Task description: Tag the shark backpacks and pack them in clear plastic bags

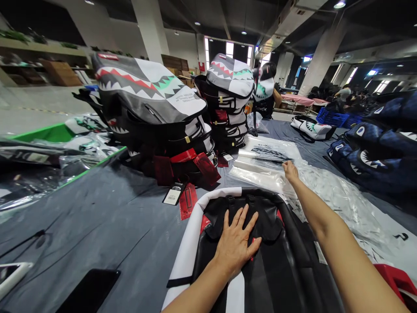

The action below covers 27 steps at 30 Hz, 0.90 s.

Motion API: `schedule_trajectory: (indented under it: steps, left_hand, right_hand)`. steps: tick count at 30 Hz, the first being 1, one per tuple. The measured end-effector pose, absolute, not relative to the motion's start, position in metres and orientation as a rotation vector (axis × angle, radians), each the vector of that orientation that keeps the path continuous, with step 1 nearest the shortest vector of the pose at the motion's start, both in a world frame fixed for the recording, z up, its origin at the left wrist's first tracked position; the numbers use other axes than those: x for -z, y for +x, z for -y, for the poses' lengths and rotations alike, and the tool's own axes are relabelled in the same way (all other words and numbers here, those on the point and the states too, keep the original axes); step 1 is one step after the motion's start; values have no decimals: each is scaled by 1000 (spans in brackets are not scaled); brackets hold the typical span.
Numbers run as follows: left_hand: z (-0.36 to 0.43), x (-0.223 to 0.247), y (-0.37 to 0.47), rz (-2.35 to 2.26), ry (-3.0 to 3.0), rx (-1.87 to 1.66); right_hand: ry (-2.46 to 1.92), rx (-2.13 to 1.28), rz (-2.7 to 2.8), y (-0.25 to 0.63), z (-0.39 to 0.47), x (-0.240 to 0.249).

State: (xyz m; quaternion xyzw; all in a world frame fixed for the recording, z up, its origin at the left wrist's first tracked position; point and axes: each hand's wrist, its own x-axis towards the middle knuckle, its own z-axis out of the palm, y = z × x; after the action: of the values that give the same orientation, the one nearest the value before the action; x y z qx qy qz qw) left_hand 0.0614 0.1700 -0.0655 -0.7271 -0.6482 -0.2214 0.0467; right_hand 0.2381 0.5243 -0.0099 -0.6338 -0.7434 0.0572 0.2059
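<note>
A black and white backpack [270,269] lies on the table right in front of me. My left hand [236,241] rests flat on its black upper part, fingers spread, holding nothing. Farther off, my right hand [289,171] is closed, its fingertips pinching the edge of a clear plastic bag [270,152] with dark printing. That bag lies on a stack of similar clear bags beyond the backpack. Small red packets [188,201] and a black-and-white hang tag [173,193] are left of the backpack's top.
Shark-mouth backpacks stand in a left stack [146,95] and a middle stack [230,87]. Blue backpacks [374,148] are piled at right. A green-edged bin [42,132] holds bagged goods. A black phone [91,291] lies near left. A person [265,95] stands behind the middle stack.
</note>
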Motion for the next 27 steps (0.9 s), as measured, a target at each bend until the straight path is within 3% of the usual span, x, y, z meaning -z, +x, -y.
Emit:
schedule_trajectory:
  steps: [7, 13, 23, 27]
  left_hand:
    - [-174, 69, 61, 1993, -2231, 687]
    - [-178, 71, 63, 1967, -2169, 720]
    - [-173, 29, 69, 1893, -2330, 910]
    - [-176, -6, 79, 1930, -2305, 1064]
  right_hand:
    - [-1455, -117, 2234, 225, -510, -64]
    - [-1109, -122, 2387, 208, -446, -129]
    - [-939, -33, 2443, 228, -346, -178]
    - [-1047, 284, 2455, 234, -335, -166]
